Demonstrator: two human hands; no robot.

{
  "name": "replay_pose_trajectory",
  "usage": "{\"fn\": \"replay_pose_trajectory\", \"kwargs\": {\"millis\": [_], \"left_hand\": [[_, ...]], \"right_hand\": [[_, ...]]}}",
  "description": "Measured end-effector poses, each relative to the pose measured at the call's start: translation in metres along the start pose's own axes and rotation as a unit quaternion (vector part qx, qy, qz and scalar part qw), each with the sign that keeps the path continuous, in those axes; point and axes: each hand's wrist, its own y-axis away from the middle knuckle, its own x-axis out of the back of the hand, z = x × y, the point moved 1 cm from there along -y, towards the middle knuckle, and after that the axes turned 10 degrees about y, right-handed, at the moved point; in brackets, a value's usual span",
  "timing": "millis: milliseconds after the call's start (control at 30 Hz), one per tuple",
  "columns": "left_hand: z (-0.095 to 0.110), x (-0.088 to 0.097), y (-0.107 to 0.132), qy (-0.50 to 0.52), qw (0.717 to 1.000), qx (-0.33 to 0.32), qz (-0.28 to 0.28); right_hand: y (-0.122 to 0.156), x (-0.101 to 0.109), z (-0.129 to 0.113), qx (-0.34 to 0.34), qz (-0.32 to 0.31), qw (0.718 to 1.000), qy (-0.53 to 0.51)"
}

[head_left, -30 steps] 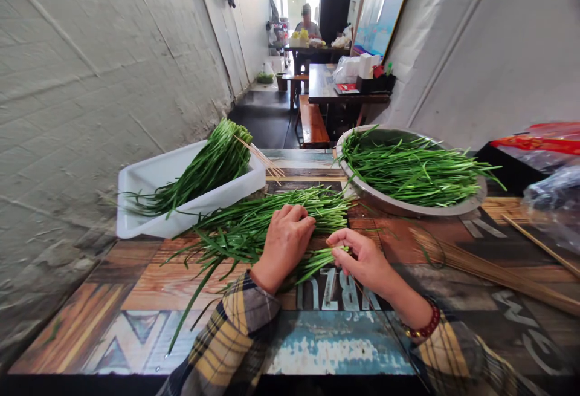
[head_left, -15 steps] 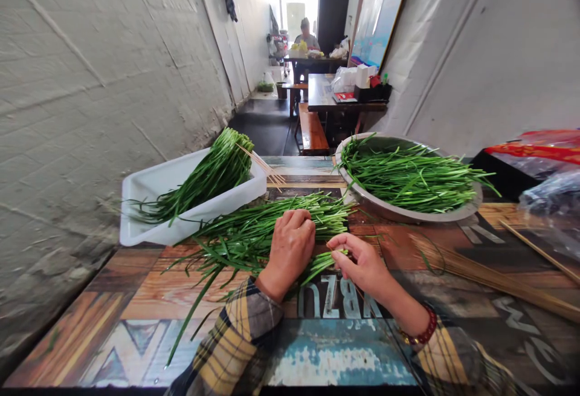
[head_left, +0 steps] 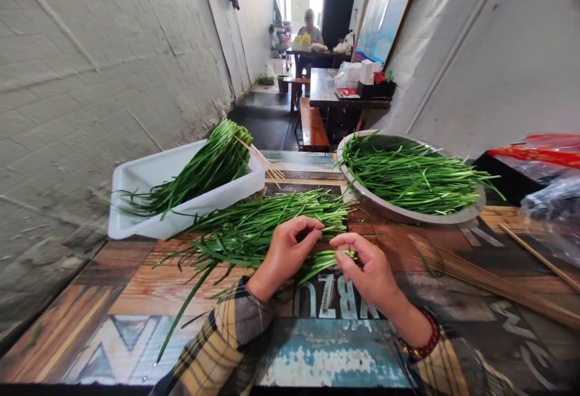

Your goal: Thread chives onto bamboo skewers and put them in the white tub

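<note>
Small bunch (head_left: 322, 261) lying at right hand's (head_left: 367, 266) nine o'clock, finger and thumb pinching pale stem ends. Left hand (head_left: 287, 254) curling, grip unclear; loose, slender green stalks (head_left: 260, 217) sprawling at its eleven. Smooth white tray (head_left: 226, 194) sitting at ten, round metal basin (head_left: 394, 210) at right hand's one.

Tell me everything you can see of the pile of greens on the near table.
The pile of greens is many long, thin, fresh-looking stalks, pale at the right-hand ends, darker and leafier toward the left. They lie loosely sideways, a few leaves splaying toward the near edge of the table. The left hand hides some nearer stalks; the right hand has its fingertips at pale ends in front, its grip unclear. Behind is the white tray; whether they touch is unclear.
</note>
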Motion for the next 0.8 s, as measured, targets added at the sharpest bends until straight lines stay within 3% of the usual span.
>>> {"fn": "replay_pose_trajectory", "kwargs": {"millis": [200, 800], "left_hand": [[0.0034, -0.0027, -0.0011, -0.015, 0.999, -0.038, -0.02], [0.0067, -0.0046, -0.0002, -0.016, 0.999, -0.041, -0.025]], "right_hand": [[-0.001, 0.0006, -0.0003, -0.004, -0.004, 1.0, 0.005], [-0.0036, 0.0017, -0.0006, 0.002, 0.009, 1.0, 0.02]]}}
